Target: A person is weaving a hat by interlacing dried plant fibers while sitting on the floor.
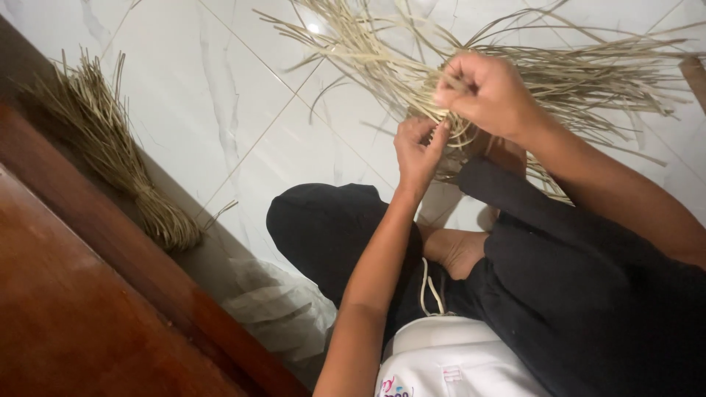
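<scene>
Both hands grip the pale straw strips fanned over the tiled floor, the right hand clenched just above the left hand, wrists bent.

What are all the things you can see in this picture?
Loose straw strips: many, pale tan, fanned out on the floor at the top, gathered under the hands.
Tied straw bundle: one, darker tan, on the left beside the wooden edge.
Plastic bag: one, clear, crumpled, on the floor by the knee.
Tiled floor: white with grey veins.
Wooden surface: one, reddish brown, bottom left.
Trousers: black, legs crossed.
Shirt: white, bottom centre.
Bare foot: one, between the legs.
Left hand: pinching strips.
Right hand: gripping strips.
</scene>
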